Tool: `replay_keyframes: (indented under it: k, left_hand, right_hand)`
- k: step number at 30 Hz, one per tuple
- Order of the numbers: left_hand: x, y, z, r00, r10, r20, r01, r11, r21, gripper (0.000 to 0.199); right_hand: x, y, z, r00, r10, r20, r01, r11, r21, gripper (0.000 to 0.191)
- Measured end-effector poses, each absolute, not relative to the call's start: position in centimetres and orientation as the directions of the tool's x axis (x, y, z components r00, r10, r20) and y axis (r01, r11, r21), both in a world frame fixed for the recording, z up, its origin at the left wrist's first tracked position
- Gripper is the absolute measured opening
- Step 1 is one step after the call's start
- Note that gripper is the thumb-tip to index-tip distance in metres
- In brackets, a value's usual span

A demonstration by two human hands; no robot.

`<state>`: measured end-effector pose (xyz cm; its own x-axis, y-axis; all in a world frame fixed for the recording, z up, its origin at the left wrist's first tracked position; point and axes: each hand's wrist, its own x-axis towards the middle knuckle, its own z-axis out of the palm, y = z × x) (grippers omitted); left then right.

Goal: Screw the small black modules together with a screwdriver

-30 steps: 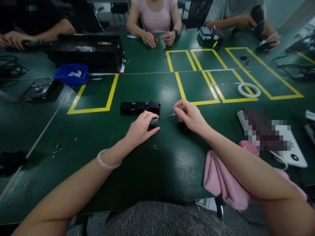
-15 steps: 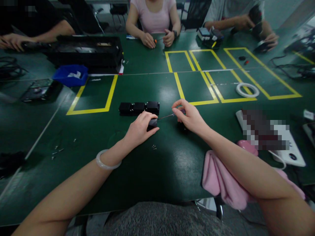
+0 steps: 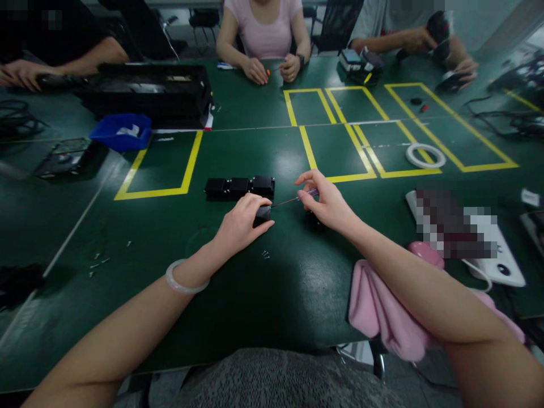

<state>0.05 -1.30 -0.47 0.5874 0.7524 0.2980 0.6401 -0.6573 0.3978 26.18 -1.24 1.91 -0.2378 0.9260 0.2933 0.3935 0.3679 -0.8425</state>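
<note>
1. Left hand [image 3: 242,225]: fingers curled down, clamped on a small black block [image 3: 263,213] lying mid-desk [image 3: 255,294].
2. Right hand [image 3: 325,201]: fingers pinched together on a thin screwdriver [image 3: 293,199], whose tip meets the block.
3. Just beyond, a row of black blocks [image 3: 240,187].

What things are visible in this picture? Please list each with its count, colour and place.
small block: one, black, under left hand
screwdriver: one, thin, tip at the block
row of blocks: three, black, behind left hand
loose screws: few, near left wrist
cloth: one, pink, table edge, right
tape ring: one, white, far right
bin: one, blue, far left
table: green, yellow marked boxes
left hand: on small block
right hand: pinching screwdriver
</note>
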Motion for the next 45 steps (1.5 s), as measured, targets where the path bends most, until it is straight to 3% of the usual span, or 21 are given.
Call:
replay_keyframes:
  k: [7, 16, 23, 29, 45]
  left_hand:
    - [0.08, -1.3, -0.42, 0.584, 0.755, 0.298, 0.641, -0.654, 0.401, 0.036]
    - [0.06, -1.25, -0.57, 0.59, 0.746, 0.309, 0.638, -0.665, 0.389, 0.037]
    - [0.06, -1.32, -0.41, 0.59, 0.751, 0.296, 0.64, -0.658, 0.396, 0.037]
    - [0.08, -1.31, -0.39, 0.578, 0.762, 0.291, 0.644, -0.645, 0.412, 0.037]
    - [0.12, -1.37, -0.38, 0.585, 0.757, 0.291, 0.649, -0.653, 0.391, 0.035]
  right_hand:
    - [25.96, -1.38, 1.88, -0.224, 0.952, 0.207, 0.377, 0.281, -0.883, 0.013]
    - [26.08, -1.29, 1.87, -0.234, 0.926, 0.297, 0.383, 0.369, -0.847, 0.015]
    - [25.93, -1.41, 1.77, -0.215, 0.958, 0.188, 0.371, 0.258, -0.892, 0.013]
    - [26.11, -1.29, 1.83, -0.236, 0.924, 0.3, 0.4, 0.374, -0.837, 0.017]
    - [25.9, -1.47, 1.87, -0.212, 0.946, 0.246, 0.398, 0.314, -0.862, 0.01]
